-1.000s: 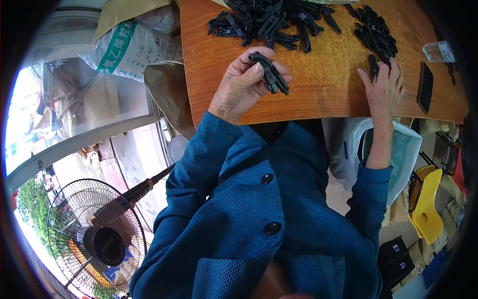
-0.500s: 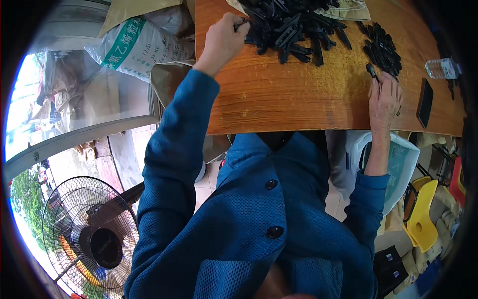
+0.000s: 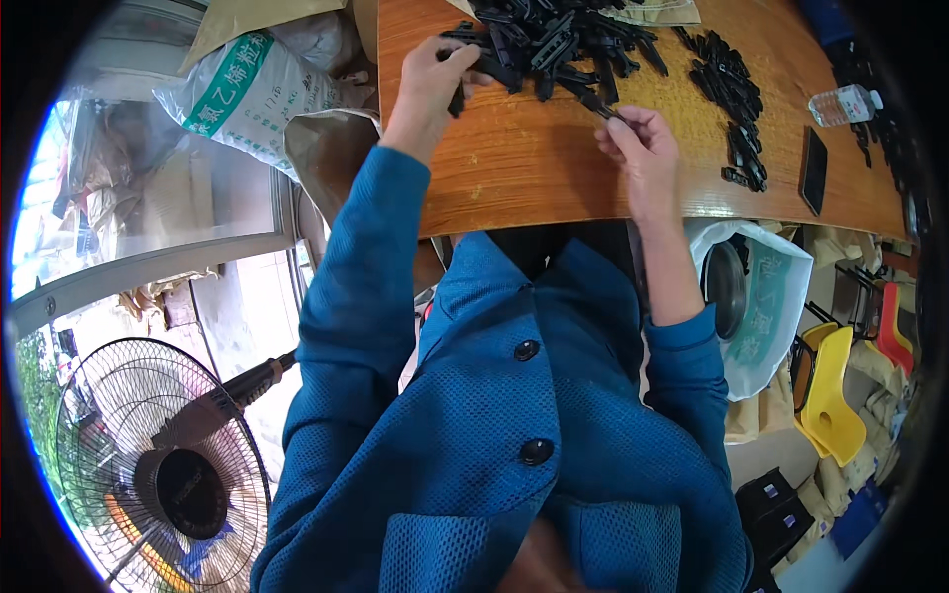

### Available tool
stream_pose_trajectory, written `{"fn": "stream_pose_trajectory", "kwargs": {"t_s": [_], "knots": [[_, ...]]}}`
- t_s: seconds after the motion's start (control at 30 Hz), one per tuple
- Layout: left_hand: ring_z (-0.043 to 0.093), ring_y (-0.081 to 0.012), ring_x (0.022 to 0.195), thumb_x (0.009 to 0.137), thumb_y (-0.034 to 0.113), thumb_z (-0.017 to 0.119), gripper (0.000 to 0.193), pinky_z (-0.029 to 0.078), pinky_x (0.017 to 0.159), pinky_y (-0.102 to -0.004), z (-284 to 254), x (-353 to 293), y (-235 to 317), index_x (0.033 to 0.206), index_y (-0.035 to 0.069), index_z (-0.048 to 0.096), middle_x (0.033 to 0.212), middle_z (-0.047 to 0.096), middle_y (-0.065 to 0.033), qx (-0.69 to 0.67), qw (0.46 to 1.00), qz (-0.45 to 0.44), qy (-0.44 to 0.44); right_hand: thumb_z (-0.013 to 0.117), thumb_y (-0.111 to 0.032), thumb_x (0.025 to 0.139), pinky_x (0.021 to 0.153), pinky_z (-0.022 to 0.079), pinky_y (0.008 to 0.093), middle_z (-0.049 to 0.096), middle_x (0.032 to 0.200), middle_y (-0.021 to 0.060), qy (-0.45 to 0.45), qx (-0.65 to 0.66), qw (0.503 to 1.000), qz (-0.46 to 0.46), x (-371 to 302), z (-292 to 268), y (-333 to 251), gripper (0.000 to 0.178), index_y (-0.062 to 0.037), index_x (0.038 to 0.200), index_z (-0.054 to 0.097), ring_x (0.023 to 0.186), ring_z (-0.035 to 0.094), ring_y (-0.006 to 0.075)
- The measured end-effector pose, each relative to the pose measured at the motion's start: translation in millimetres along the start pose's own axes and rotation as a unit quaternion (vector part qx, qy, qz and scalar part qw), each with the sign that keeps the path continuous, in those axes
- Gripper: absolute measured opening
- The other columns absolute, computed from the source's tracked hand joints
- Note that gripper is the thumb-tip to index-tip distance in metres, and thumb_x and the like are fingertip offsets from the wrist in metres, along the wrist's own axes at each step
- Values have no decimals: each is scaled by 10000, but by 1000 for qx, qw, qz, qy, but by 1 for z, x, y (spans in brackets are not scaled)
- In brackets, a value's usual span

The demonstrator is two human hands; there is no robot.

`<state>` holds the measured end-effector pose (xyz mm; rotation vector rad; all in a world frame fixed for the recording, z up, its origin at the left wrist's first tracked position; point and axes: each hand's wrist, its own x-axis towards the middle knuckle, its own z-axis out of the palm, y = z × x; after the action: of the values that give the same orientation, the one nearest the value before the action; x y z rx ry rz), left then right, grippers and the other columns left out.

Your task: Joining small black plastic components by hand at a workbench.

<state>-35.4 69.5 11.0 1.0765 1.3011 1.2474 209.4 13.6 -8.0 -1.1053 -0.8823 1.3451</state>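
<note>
A heap of slim black plastic pieces [image 3: 554, 44] lies at the far middle of the wooden table [image 3: 524, 163]. At the heap's left edge is my left hand [image 3: 427, 89], fingers closed round a black plastic piece [image 3: 457, 99]. My right hand [image 3: 645, 148] is just in front of the heap's near right side. Its thumb and fingers pinch the end of another black plastic piece [image 3: 593, 102], which points toward the heap. Further right, a second row of similar black pieces [image 3: 727, 84] is stacked closely together. The exact kind of these pieces is too small to tell.
A dark phone [image 3: 813, 170] and a clear bottle [image 3: 843, 105] lie on the table's right side. An open white sack [image 3: 781, 306] stands below the near edge. Left are a filled white sack [image 3: 247, 99] and a black fan [image 3: 183, 489]. Yellow chair [image 3: 833, 395] at right.
My right hand has moved left from the second row to the front of the main heap. My left hand stays by the heap, now with a black piece showing below its fingers.
</note>
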Motion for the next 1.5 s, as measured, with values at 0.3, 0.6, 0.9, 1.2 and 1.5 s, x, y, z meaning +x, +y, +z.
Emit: {"fn": "stream_pose_trajectory", "kwargs": {"t_s": [0.3, 0.6, 0.9, 1.2, 1.5], "knots": [[646, -145, 796, 860, 29, 580, 93, 440, 490, -199, 26, -108, -7, 947, -4, 582, 881, 630, -71, -360, 930, -76, 6, 608, -23, 869, 679, 534, 249, 622, 839, 61, -50, 17, 997, -58, -53, 78, 13, 183, 20, 1037, 551, 754, 642, 135], [548, -47, 675, 816, 59, 689, 203, 425, 522, -162, -16, -133, -16, 979, 71, 568, 830, 588, 11, -130, 985, -65, -96, 569, -97, 919, 602, 479, 213, 594, 808, 21, -158, -240, 949, -128, -81, 73, 12, 136, -7, 1019, 552, 675, 569, 71], [520, -53, 703, 778, -12, 693, 219, 427, 609, -185, 4, -141, -35, 932, 65, 558, 797, 561, 13, -179, 982, -9, -65, 526, -94, 944, 562, 393, 189, 526, 765, -8, -109, -211, 955, -180, -87, 82, 29, 92, -24, 1000, 511, 638, 450, 41], [528, -56, 763, 867, 73, 610, 207, 432, 627, -192, 32, -136, -31, 1045, 16, 522, 878, 579, -22, -63, 996, 50, -34, 537, -80, 939, 597, 403, 194, 527, 794, -7, -70, -183, 971, -137, -67, 66, 34, 63, -25, 958, 513, 676, 458, 37], [578, -123, 818, 883, 143, 613, 250, 487, 712, -253, 36, -140, -49, 1079, 0, 551, 869, 610, -63, -25, 996, 88, 3, 459, -106, 970, 787, 440, 296, 555, 935, 117, -70, -323, 927, -179, -97, 69, 31, 133, 5, 1020, 515, 868, 543, 171]]}}
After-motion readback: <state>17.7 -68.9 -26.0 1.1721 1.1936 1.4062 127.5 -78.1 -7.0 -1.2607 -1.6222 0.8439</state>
